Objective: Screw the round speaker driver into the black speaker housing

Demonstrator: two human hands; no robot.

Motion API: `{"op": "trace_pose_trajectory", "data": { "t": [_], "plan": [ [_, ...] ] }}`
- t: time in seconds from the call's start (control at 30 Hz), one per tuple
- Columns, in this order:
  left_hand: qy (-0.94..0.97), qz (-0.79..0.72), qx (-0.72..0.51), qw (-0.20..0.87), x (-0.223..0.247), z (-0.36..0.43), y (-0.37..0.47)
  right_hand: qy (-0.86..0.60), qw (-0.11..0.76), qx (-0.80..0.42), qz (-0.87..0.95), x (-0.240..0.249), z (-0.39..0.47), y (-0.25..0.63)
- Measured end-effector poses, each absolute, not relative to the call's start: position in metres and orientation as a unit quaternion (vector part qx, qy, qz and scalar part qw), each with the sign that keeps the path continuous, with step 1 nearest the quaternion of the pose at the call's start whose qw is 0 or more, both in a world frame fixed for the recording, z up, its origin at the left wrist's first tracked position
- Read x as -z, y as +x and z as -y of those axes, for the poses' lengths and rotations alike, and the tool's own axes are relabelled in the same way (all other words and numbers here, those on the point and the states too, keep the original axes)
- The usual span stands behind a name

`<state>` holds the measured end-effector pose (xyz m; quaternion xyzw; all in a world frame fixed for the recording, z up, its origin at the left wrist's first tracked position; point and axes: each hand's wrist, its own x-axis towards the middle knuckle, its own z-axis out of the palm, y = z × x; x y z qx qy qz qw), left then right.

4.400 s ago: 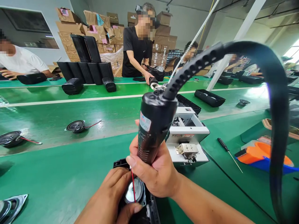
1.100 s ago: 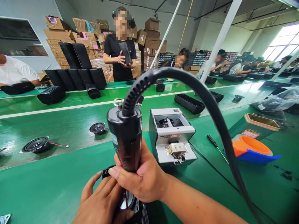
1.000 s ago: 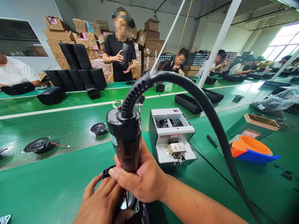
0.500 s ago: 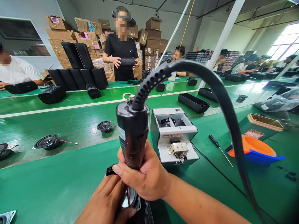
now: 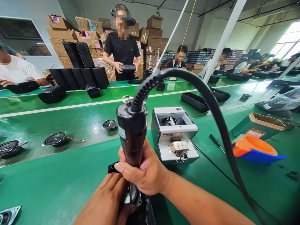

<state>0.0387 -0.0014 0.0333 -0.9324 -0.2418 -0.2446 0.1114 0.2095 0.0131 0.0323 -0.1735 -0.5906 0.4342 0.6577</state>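
Observation:
My right hand (image 5: 145, 173) is wrapped round an upright black electric screwdriver (image 5: 132, 134), whose thick black cable (image 5: 211, 97) arches over to the right. Below it, my left hand (image 5: 110, 197) rests on a black housing (image 5: 150, 212) that holds a round speaker (image 5: 134, 195) with a red wire. The fingers of my left hand lie bent against the housing and speaker, close beside the tool. The tool's lower tip is hidden behind my hands. Just beyond them stands a grey screw feeder machine (image 5: 175, 134).
Loose speakers (image 5: 55, 139) lie on the green belt at the left. To the right are a screwdriver (image 5: 215, 140), an orange and blue scoop (image 5: 255, 147) and a green tin (image 5: 253, 125). Across the belt, a person (image 5: 122, 47) holds a black housing; black cases (image 5: 79, 78) stand nearby.
The loose speakers and black housings on the belt have shifted right. My hands stay together, with the electric screwdriver slightly lower and its cable further left. The person opposite has turned the held housing.

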Motion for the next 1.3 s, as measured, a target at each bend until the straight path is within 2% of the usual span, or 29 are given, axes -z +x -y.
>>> {"op": "trace_pose_trajectory", "data": {
  "t": [0.27,0.47,0.6,0.9,1.3],
  "plan": [
    [-0.933,0.241,0.233,0.128,-0.029,-0.001,0.034,-0.178,0.657,-0.454,0.575,-0.030,-0.015,0.209],
    [-0.954,0.226,0.139,0.140,-0.009,-0.012,0.013,-0.178,0.654,-0.467,0.568,-0.039,-0.013,0.208],
    [-0.957,0.223,0.119,0.140,-0.004,-0.012,0.008,-0.182,0.659,-0.444,0.579,-0.046,-0.008,0.209],
    [-0.946,0.275,0.169,0.024,-0.009,-0.008,0.013,-0.173,0.660,-0.414,0.602,-0.041,-0.009,0.212],
    [-0.947,0.248,0.188,0.081,-0.016,0.001,0.021,-0.189,0.654,-0.429,0.594,-0.052,-0.003,0.216]
  ]
}}
